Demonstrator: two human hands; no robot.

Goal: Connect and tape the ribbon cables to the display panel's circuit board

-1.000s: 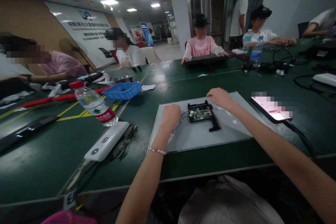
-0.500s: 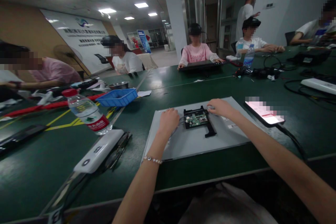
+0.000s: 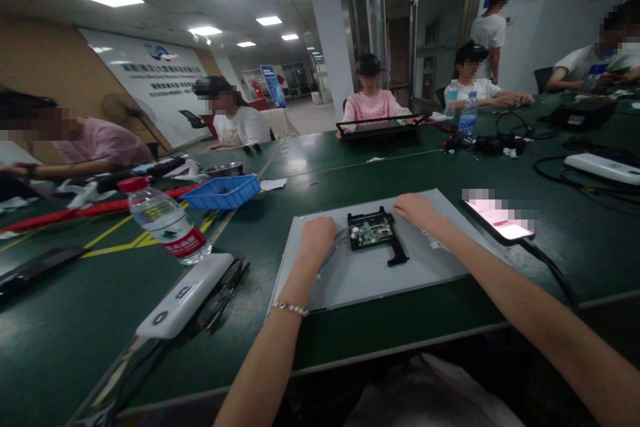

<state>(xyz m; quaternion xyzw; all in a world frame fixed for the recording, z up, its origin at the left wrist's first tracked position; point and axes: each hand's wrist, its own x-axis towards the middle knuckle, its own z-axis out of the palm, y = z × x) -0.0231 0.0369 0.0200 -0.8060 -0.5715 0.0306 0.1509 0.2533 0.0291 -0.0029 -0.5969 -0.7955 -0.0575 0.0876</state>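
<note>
A grey flat panel (image 3: 350, 287) lies on the table, and on its middle rests a black plastic bracket (image 3: 399, 250) with a green circuit board (image 3: 371, 233) inside. My left hand (image 3: 319, 240) is curled closed on the panel's left part, beside thin grey wires (image 3: 342, 236) that run toward the board. My right hand (image 3: 417, 211) is also curled closed, just right of the bracket's upper corner. The undersides of both hands are hidden, so I cannot tell what is in the fingers.
A lit phone (image 3: 497, 217) with a cable lies to the right. Left are a water bottle (image 3: 167, 223), a white power bank (image 3: 185, 297), glasses (image 3: 223, 297) and a blue tray (image 3: 223, 192). Across the green table (image 3: 310, 177) sits a person in pink (image 3: 373, 107) at a black-framed panel (image 3: 383, 127).
The fingers of my left hand have curled in tighter. My right hand stays by the bracket's corner. The view has shifted slightly, and the standing person behind has turned and moved right.
</note>
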